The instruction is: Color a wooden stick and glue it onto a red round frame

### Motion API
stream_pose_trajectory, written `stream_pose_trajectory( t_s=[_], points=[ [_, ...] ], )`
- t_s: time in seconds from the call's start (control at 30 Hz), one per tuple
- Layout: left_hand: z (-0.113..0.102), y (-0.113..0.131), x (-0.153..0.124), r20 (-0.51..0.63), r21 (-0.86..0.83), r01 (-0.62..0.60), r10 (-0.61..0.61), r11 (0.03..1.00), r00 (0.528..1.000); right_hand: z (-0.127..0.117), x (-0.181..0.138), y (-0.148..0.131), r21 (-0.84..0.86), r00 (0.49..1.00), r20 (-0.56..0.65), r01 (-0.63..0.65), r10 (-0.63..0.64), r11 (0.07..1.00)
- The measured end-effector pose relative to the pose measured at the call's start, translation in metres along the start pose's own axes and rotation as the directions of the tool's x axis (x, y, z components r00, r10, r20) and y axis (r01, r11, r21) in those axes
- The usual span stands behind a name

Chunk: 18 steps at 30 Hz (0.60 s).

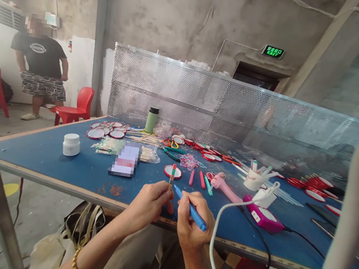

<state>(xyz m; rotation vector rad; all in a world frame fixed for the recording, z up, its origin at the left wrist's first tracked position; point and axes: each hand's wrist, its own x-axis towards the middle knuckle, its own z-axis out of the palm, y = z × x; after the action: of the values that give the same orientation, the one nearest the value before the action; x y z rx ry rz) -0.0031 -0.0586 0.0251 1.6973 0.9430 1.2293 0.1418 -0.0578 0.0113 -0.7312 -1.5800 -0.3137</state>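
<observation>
My left hand (151, 200) pinches a narrow flat stick (172, 174) upright, with red, green and pale bands on it. In my right hand (196, 220) is a blue marker pen (196, 214), its tip close to the stick just above my left fingers. Whether the tip touches the stick I cannot tell. Behind the stick lies a round red-rimmed disc (177, 173) with a pale face. To the right are a pink marker (192, 177), a red marker (202, 179) and a teal marker (208, 186).
A phone (126, 159) and white jar (71, 145) stand left on the blue table (37, 160). At right are a pink glue gun (225, 188), a purple device (263, 215), a cup of pens (254, 178) and a white cable (216, 248). A person (40, 60) stands beyond.
</observation>
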Motion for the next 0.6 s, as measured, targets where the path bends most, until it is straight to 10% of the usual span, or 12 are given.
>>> stream_pose_trajectory(
  t_s=[0.6],
  points=[
    [0.000,-0.008,0.015,-0.098,-0.363,0.094,-0.138,0.927,0.986,0.005,0.010,0.020,0.188,0.979,-0.008,-0.197,0.202,0.962]
  ],
)
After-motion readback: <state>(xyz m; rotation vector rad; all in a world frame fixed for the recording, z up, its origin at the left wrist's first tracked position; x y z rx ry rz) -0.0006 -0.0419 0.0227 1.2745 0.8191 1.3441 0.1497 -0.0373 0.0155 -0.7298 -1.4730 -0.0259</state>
